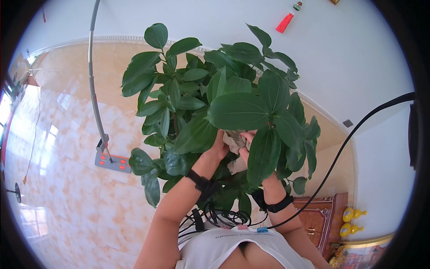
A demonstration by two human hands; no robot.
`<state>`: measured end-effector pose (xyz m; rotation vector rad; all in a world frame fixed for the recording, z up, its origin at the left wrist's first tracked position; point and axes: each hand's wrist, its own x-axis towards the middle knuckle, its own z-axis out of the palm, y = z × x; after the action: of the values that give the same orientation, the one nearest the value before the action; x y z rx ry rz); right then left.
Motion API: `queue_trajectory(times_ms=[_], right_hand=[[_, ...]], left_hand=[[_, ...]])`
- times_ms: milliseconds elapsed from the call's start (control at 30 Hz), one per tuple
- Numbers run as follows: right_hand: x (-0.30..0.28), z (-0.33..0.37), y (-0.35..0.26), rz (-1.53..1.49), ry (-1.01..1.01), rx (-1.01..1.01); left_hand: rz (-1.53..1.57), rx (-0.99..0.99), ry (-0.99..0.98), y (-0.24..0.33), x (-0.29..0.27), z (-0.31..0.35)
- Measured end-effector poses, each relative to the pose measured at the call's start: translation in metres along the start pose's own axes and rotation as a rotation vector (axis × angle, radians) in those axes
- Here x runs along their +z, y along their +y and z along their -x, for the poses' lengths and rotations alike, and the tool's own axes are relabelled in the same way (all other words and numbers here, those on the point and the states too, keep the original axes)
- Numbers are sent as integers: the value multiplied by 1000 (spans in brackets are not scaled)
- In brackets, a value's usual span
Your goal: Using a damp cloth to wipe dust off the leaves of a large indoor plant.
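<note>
Right fingers (244,153) clutch the cloth (234,142), bunched on their left! Left hand (220,146) sits just beside it, grip hidden.

A tan band (67,67) borders the white wall (358,45). Glossy, marbled floor tiles (76,197) reflect bright light at left. A reddish-brown wooden cabinet (317,218) stands at lower right.

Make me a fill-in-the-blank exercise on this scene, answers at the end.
1. The left hand and right hand are at a cloth amid leaves coloured ____.
2. The red tassel hangs on the ____.
3. Each forearm wears a strap coloured ____.
4. The gourds at lower right are ____.

Missing words: green; wall; black; yellow.
</note>
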<state>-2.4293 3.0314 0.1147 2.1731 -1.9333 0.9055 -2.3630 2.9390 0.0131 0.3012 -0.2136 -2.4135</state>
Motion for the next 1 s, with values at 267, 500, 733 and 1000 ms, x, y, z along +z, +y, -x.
queue_trajectory(times_ms=[267, 500, 733, 1000], right_hand=[[18, 3, -1, 106, -104, 46], [38, -18, -25, 239, -321, 188], [62, -33, -8, 150, -295, 144], [76, -36, 6, 101, -213, 357]], left_hand=[[31, 216, -110, 5, -46, -18], [-828, 638, -18, 1, -87, -18], [-921, 691, 183, -1, -125, -31], [149, 287, 43, 14, -66, -9]])
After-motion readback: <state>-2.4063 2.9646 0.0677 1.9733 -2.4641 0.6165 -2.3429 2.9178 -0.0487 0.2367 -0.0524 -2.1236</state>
